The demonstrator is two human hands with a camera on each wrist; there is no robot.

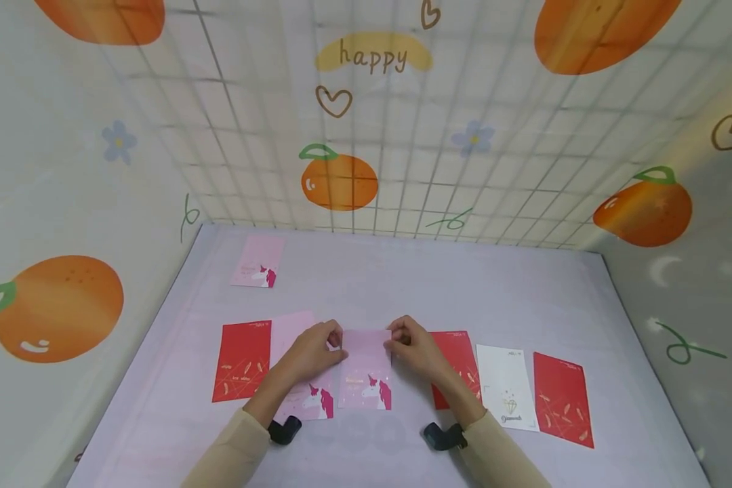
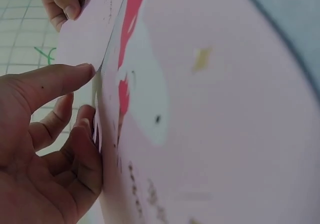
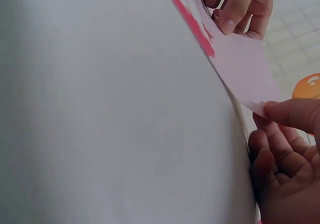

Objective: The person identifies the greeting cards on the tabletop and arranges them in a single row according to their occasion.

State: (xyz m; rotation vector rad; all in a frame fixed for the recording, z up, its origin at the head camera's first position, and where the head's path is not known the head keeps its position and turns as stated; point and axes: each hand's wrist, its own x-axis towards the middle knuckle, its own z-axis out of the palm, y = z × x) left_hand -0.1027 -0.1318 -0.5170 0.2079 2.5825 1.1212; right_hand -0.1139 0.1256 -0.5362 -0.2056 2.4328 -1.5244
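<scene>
A pink card with a white unicorn (image 1: 366,359) is in the middle, between the two hands. My left hand (image 1: 314,349) pinches its left edge between thumb and fingers. At the opposite edge, my right hand (image 1: 416,346) pinches the card near its upper corner. In the right wrist view the card (image 3: 240,74) stretches between both thumbs, its lower part out of sight. Beneath my left forearm lies another pink unicorn card (image 1: 293,325), partly hidden. A red card (image 1: 457,349) is partly covered by my right hand and wrist.
On the left is a red card (image 1: 240,362); behind it, near the table's back edge, lies a pink unicorn card (image 1: 258,259). A white card with a diamond (image 1: 507,379) and another red card (image 1: 564,400) lie to the right. A patterned curtain (image 1: 390,149) surrounds the table.
</scene>
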